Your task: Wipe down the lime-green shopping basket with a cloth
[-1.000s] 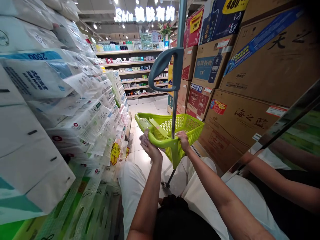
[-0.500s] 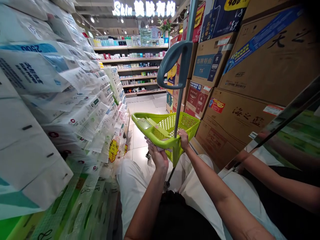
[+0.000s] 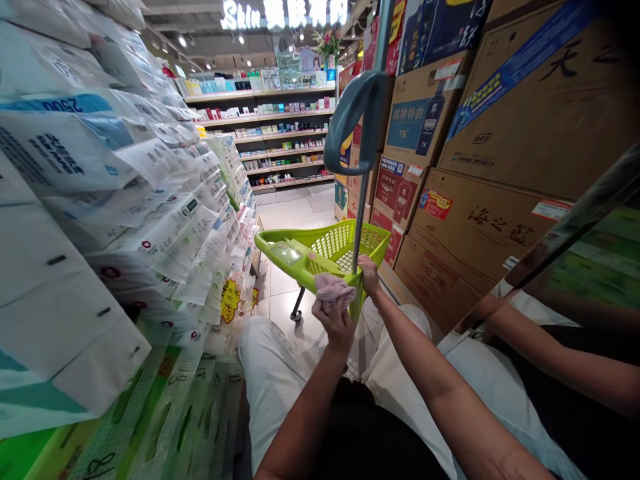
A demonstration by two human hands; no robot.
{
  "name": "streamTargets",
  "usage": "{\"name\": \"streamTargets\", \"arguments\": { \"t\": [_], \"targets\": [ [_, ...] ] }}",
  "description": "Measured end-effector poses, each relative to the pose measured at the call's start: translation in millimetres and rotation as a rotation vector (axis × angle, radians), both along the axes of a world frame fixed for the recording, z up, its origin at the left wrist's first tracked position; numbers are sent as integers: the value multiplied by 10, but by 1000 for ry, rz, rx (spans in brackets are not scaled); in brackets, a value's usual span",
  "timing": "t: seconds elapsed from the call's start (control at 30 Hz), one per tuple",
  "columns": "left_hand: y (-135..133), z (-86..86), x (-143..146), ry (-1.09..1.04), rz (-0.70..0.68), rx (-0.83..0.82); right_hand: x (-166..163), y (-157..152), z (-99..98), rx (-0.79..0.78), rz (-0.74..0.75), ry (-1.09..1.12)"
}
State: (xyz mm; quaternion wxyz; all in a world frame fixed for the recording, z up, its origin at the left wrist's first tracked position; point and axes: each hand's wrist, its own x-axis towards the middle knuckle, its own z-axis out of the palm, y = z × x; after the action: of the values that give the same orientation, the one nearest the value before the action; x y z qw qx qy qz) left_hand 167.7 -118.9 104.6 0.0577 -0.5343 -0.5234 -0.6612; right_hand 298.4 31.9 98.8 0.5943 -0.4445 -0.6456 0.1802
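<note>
Left hand: By the left hand (image 3: 336, 327) a crumpled pale pink cloth (image 3: 334, 290) is gripped, the fingers bunched around its underside.
Cloth: It is held up at the near rim of the basket, a little to the left of the pole's foot; whether the rim is touched by it cannot be told.
Right hand: The basket's near corner is clasped by the right hand (image 3: 369, 273), the fingers curled over the edge just beside the pole.
Basket: The green basket (image 3: 305, 270) is placed between the person's knees, its mesh sides opened toward the aisle. A clear panel (image 3: 286, 252) is set into its left part.
Pole: The metal pole (image 3: 358, 233) is fixed at the near corner and topped by a grey-blue loop handle (image 3: 371, 113), which is left untouched.
Wheel: A small wheel (image 3: 296, 316) is seen on the tiled floor (image 3: 277, 283) below the basket.
Left side: White paper packs (image 3: 65, 150) are stacked high; a yellow price tag (image 3: 230, 300) is hung low among them.
Right side: Brown boxes (image 3: 485, 220) are piled up, and the person's arm is reflected in a shiny panel (image 3: 590, 267).
Far end: Shelves (image 3: 270, 113) are filled with small goods, and a lit sign (image 3: 285, 13) is mounted above.
</note>
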Motion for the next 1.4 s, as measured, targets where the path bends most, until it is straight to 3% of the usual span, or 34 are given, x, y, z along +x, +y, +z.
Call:
{"name": "streamTargets", "arguments": {
  "t": [0.13,0.2,0.4,0.47,0.57,0.67,0.77,0.9,1.0,1.07,1.2,1.27,1.4],
  "targets": [
    [160,416,-444,-29,50,-63,36,51,89,-57,96,-93],
    [164,538,-527,-22,83,-114,38,83,110,-70,93,-86],
    [87,447,-419,175,-26,-59,51,-3,103,-79,8,75],
    [203,513,-499,170,11,-79,44,-163,116,-56,-59,142],
    [377,640,-610,71,116,-116,-44,-515,178,123,-196,179],
    [375,588,-554,107,48,-92,-229,-863,307,273,-327,92],
    [364,442,-527,196,-101,-46,-411,-1036,473,275,-214,-78],
    [695,456,-718,-16,-24,10,-501,-967,611,227,-220,-167],
    [921,467,-666,-239,87,32,-482,-856,624,235,-265,-155],
    [923,361,-473,-323,118,41,-461,-816,613,248,-295,-149],
    [806,92,-198,-304,5,-44,-399,-816,598,275,-283,-156],
    [837,98,-282,-310,24,-58,-372,-832,599,288,-263,-166],
    [1010,316,-582,-404,145,-54,-389,-846,602,298,-262,-174]
  ]
}}
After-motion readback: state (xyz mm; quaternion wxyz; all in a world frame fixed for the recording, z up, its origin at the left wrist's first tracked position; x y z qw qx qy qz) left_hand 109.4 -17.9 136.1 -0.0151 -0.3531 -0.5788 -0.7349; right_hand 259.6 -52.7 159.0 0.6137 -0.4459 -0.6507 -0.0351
